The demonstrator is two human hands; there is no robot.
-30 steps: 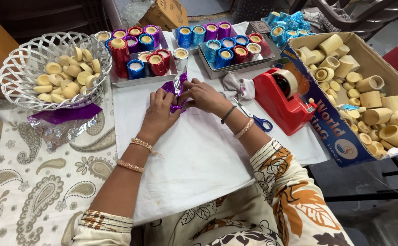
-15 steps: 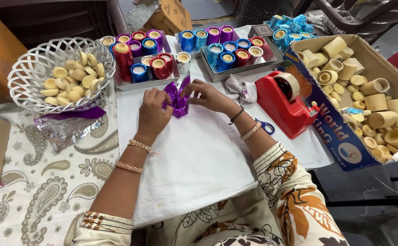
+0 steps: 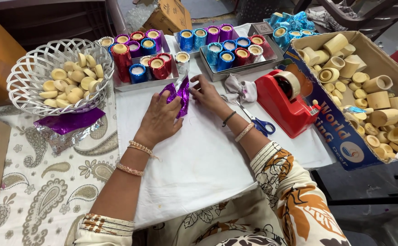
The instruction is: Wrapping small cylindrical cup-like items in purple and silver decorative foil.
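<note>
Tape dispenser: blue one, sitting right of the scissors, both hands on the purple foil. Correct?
Not quite. The tape dispenser is red, not blue, as the head view shows. It does sit right of the scissors, and the left hand and right hand are both on the purple foil.

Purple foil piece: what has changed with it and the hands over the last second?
Both hands, left hand and right hand, have stayed on the purple foil piece throughout. It looked flatter under the fingers a second ago; now it is bunched and raised between them, silver side showing at the top. The basket, trays, tape dispenser and scissors stayed where they were.
</note>
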